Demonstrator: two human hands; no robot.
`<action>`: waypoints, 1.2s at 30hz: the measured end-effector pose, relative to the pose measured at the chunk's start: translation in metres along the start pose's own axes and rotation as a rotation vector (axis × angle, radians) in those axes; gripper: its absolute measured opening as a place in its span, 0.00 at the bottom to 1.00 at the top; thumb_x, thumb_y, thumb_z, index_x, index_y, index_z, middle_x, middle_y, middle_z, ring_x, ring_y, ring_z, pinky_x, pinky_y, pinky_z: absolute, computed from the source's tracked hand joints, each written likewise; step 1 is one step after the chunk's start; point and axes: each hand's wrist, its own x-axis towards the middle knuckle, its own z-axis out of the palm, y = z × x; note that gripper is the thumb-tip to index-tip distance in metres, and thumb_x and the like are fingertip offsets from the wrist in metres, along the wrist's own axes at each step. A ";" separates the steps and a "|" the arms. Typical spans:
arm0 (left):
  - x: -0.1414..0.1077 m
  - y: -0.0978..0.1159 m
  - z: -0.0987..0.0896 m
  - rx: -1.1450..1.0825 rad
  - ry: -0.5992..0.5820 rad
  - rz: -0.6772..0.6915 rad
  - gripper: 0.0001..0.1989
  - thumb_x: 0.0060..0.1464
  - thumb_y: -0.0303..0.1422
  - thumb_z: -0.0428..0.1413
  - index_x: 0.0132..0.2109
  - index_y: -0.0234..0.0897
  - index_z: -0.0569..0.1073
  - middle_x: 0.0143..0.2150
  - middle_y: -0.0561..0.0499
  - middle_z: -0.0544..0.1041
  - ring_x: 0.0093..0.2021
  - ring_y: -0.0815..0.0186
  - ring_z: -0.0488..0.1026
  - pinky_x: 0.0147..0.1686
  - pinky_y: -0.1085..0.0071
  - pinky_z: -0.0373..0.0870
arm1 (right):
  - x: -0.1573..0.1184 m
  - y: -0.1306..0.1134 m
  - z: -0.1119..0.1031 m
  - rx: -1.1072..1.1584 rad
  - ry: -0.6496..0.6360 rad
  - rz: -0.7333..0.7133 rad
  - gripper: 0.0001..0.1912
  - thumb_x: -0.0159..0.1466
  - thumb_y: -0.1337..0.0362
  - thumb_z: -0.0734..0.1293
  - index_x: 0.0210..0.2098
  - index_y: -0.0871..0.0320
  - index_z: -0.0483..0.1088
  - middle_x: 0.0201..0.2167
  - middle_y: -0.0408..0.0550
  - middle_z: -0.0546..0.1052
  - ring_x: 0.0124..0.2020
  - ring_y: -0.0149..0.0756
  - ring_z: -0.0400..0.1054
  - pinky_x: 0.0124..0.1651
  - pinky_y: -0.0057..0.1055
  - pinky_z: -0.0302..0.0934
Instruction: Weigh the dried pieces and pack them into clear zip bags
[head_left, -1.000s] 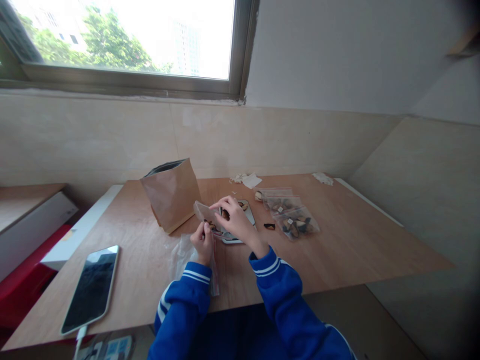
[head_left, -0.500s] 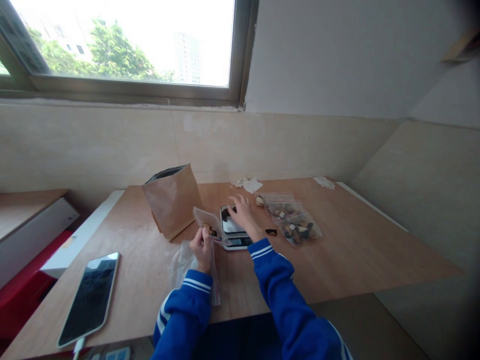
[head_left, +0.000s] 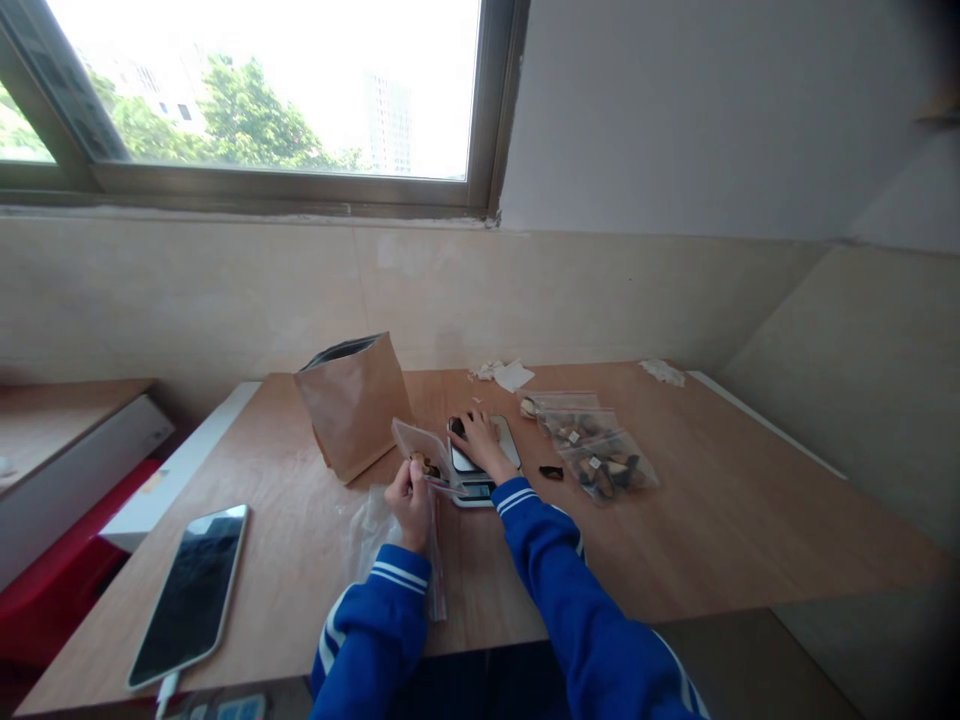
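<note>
My left hand (head_left: 409, 503) is closed on the edge of a small clear zip bag (head_left: 424, 450) with brown dried pieces inside. The bag tilts beside the left edge of a white digital scale (head_left: 510, 440). Over the scale's plate lies my right hand (head_left: 481, 443), palm down, with its fingers apart, at a dark piece (head_left: 457, 428); whether the fingers grip it cannot be made out. Part of the scale's display (head_left: 475, 491) shows below the hand. A single dark piece (head_left: 551, 472) rests on the table right of the scale.
A brown paper bag (head_left: 358, 410) stands open behind my left hand. Filled zip bags (head_left: 611, 468) lie at the right. Empty clear bags (head_left: 371, 525) are under my left forearm. A charging phone (head_left: 191, 595) lies front left. White scraps (head_left: 513, 376) sit near the wall.
My right hand has lowered and flattened over the scale plate at the dark piece. My left hand keeps its hold on the zip bag. The view has shifted slightly.
</note>
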 end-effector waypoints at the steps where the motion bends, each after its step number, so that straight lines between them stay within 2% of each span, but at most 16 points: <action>1: 0.000 -0.001 0.000 0.000 -0.002 -0.003 0.21 0.58 0.43 0.48 0.21 0.39 0.55 0.17 0.58 0.55 0.19 0.72 0.52 0.21 0.73 0.51 | 0.000 0.000 0.001 0.009 0.016 -0.008 0.20 0.66 0.56 0.63 0.55 0.57 0.68 0.53 0.58 0.68 0.55 0.49 0.59 0.55 0.43 0.56; 5: 0.000 -0.002 0.000 -0.009 0.008 0.003 0.21 0.58 0.42 0.49 0.21 0.39 0.55 0.17 0.58 0.55 0.19 0.72 0.52 0.21 0.73 0.51 | 0.002 0.003 0.004 0.094 0.100 -0.067 0.15 0.64 0.60 0.65 0.49 0.58 0.71 0.50 0.56 0.67 0.53 0.47 0.59 0.55 0.43 0.56; 9: 0.000 -0.001 0.001 -0.011 0.019 0.001 0.21 0.59 0.43 0.48 0.21 0.39 0.55 0.17 0.58 0.55 0.20 0.72 0.53 0.21 0.73 0.52 | 0.006 0.006 0.005 0.283 0.180 -0.068 0.10 0.61 0.65 0.66 0.43 0.57 0.72 0.47 0.52 0.68 0.53 0.44 0.60 0.57 0.43 0.56; 12: 0.000 -0.001 0.001 -0.025 0.028 0.003 0.21 0.59 0.42 0.48 0.21 0.39 0.56 0.17 0.58 0.56 0.19 0.72 0.54 0.21 0.73 0.52 | 0.007 0.002 0.000 0.528 0.269 -0.013 0.11 0.57 0.67 0.65 0.40 0.58 0.72 0.44 0.52 0.72 0.50 0.42 0.63 0.57 0.42 0.56; 15: 0.000 -0.002 0.001 -0.049 0.029 -0.012 0.20 0.59 0.42 0.49 0.21 0.39 0.57 0.17 0.58 0.58 0.19 0.72 0.55 0.21 0.74 0.53 | 0.007 -0.014 -0.011 0.903 0.325 0.086 0.12 0.56 0.67 0.61 0.39 0.59 0.71 0.43 0.52 0.75 0.46 0.40 0.68 0.52 0.40 0.62; 18: 0.000 -0.002 0.002 -0.052 0.035 -0.037 0.20 0.58 0.42 0.49 0.21 0.39 0.58 0.17 0.58 0.58 0.19 0.71 0.56 0.21 0.74 0.54 | 0.004 -0.040 -0.029 1.330 0.227 0.140 0.14 0.56 0.66 0.60 0.41 0.58 0.70 0.43 0.52 0.78 0.44 0.39 0.71 0.46 0.37 0.66; 21: 0.001 -0.001 0.002 -0.058 0.031 -0.051 0.20 0.59 0.42 0.49 0.22 0.39 0.58 0.18 0.57 0.58 0.20 0.71 0.56 0.21 0.73 0.54 | -0.003 -0.066 -0.046 1.569 0.061 0.081 0.14 0.55 0.67 0.62 0.42 0.57 0.69 0.44 0.52 0.78 0.45 0.38 0.72 0.46 0.35 0.66; 23: 0.001 -0.001 0.002 -0.066 0.030 -0.062 0.20 0.59 0.43 0.48 0.22 0.39 0.59 0.18 0.57 0.59 0.20 0.71 0.56 0.21 0.73 0.55 | -0.007 -0.078 -0.054 1.570 -0.029 0.046 0.15 0.56 0.67 0.62 0.42 0.58 0.69 0.45 0.52 0.77 0.44 0.37 0.72 0.45 0.34 0.67; 26: 0.002 0.000 0.002 -0.072 0.034 -0.076 0.20 0.60 0.44 0.48 0.23 0.39 0.61 0.18 0.57 0.60 0.20 0.70 0.57 0.21 0.74 0.55 | -0.011 -0.085 -0.058 1.394 -0.126 0.065 0.15 0.56 0.68 0.62 0.43 0.59 0.67 0.44 0.51 0.76 0.38 0.34 0.72 0.40 0.32 0.68; 28: 0.002 0.001 0.002 -0.077 0.032 -0.075 0.20 0.60 0.44 0.48 0.23 0.39 0.61 0.18 0.56 0.61 0.20 0.70 0.57 0.21 0.74 0.55 | -0.011 -0.087 -0.058 1.213 -0.112 0.072 0.15 0.56 0.70 0.62 0.44 0.59 0.66 0.45 0.51 0.74 0.38 0.33 0.72 0.39 0.32 0.69; 32: 0.002 0.004 0.002 -0.103 0.029 -0.075 0.20 0.59 0.45 0.48 0.23 0.39 0.61 0.18 0.56 0.62 0.20 0.70 0.58 0.21 0.73 0.56 | -0.009 -0.093 -0.059 0.848 -0.037 -0.062 0.17 0.56 0.74 0.63 0.46 0.60 0.65 0.48 0.54 0.73 0.49 0.37 0.69 0.53 0.39 0.64; 34: 0.003 0.005 0.003 -0.122 0.035 -0.085 0.20 0.59 0.45 0.48 0.23 0.39 0.63 0.18 0.56 0.63 0.20 0.70 0.60 0.21 0.73 0.57 | -0.008 -0.096 -0.061 0.741 -0.070 -0.140 0.18 0.56 0.75 0.63 0.46 0.61 0.65 0.47 0.55 0.73 0.50 0.38 0.68 0.56 0.40 0.61; 36: 0.003 0.005 0.003 -0.131 0.051 -0.086 0.20 0.60 0.46 0.48 0.24 0.40 0.62 0.18 0.56 0.63 0.20 0.70 0.59 0.21 0.73 0.57 | -0.005 -0.098 -0.064 0.698 -0.070 -0.189 0.17 0.57 0.75 0.63 0.46 0.61 0.66 0.46 0.54 0.74 0.48 0.38 0.69 0.54 0.39 0.62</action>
